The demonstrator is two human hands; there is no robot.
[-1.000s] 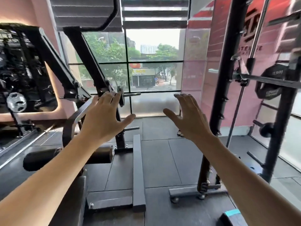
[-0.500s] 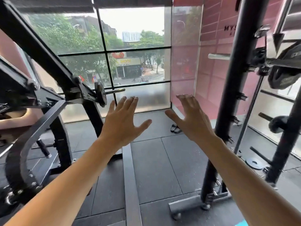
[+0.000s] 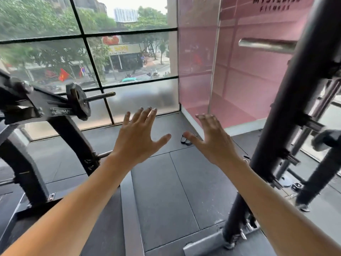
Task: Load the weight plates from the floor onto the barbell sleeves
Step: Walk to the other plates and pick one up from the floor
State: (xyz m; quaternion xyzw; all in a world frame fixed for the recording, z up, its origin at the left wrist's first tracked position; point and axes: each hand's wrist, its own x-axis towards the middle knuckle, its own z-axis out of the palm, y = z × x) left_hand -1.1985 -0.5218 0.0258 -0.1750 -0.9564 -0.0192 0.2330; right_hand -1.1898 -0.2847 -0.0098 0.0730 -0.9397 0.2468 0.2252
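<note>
My left hand [image 3: 137, 140] and my right hand [image 3: 212, 143] are stretched out in front of me above the dark rubber floor, fingers spread, holding nothing. The bare steel barbell sleeve [image 3: 265, 45] sticks out to the left of the black rack upright [image 3: 287, 111] at upper right. A small black weight plate [image 3: 78, 104] sits on the peg of the machine at left. A dark plate [image 3: 326, 140] hangs on a rack peg at the right edge, partly hidden. No plate on the floor is plainly visible near my hands.
A black plate-loaded machine frame [image 3: 33, 137] fills the left side. A large window [image 3: 118, 58] and a pink glass wall [image 3: 230, 74] close the corner ahead. Small black objects [image 3: 186, 140] lie on the floor between my hands. The rack's base foot [image 3: 203, 244] lies at lower right.
The view has moved forward and turned right toward the corner. The machine slid left, the rack upright and sleeve came closer. Both hands stayed spread and empty.
</note>
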